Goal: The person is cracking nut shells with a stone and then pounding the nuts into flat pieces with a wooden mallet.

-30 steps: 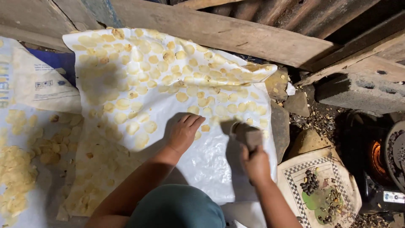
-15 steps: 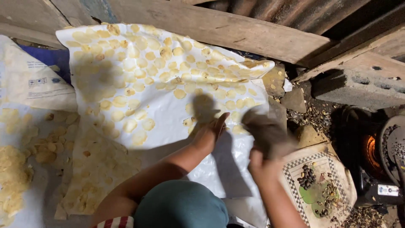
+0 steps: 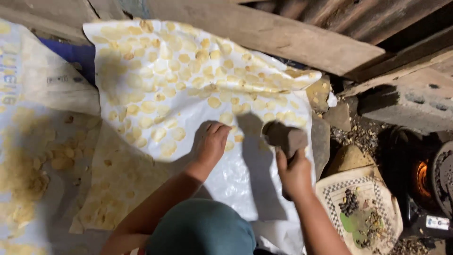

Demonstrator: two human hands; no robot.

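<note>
Left hand [image 3: 212, 144] lies open, flat on the white sheet [image 3: 236, 184]; right hand [image 3: 295, 172] grips a stone [image 3: 284, 137]. I'd keep fingers clear and strike squarely.

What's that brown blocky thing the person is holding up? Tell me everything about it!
The brown block is a chunky, roughly rectangular lump with rounded corners, dull brown and rough like stone or wood; which one is unclear. The right hand grips it from below and holds it raised above the white plastic sheet, tilted, its flat face towards the yellow flattened rounds. It touches nothing but that hand. The left hand rests flat on the sheet beside it.
</note>
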